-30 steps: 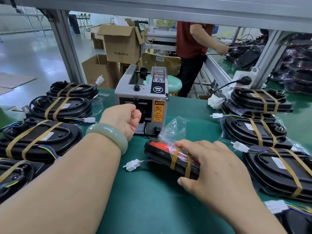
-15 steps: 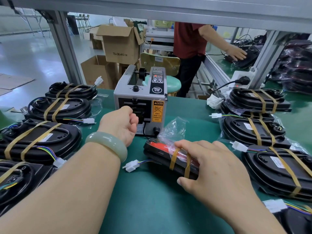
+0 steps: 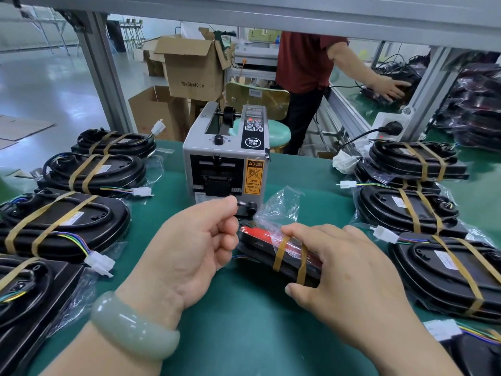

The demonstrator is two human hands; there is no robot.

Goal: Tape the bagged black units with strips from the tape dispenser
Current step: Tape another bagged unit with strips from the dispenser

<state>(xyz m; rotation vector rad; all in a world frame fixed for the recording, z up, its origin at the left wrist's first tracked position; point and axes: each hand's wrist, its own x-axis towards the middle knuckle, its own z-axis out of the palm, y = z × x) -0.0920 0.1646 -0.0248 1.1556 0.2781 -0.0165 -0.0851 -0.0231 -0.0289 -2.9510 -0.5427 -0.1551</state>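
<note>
The left hand [image 3: 195,248] is hovering palm-up with its fingers curled in and thumb meeting the fingertips; whether it is pinching a tape strip cannot be told. A pale green bracelet [image 3: 130,329] is circling its wrist. Just beside it, the right hand [image 3: 344,270] is gripping the bagged black unit [image 3: 257,240], fingers over the top and thumb on the near side, as it is lying on the green table [image 3: 244,321] with two tan tape bands across it. Just beyond the hands, the grey tape dispenser [image 3: 225,158] is standing upright. Taped units are lying outward of the left hand [image 3: 67,223] and outward of the right hand [image 3: 406,207]. Far beyond, a person in a red shirt [image 3: 303,61] is reaching sideways.
</note>
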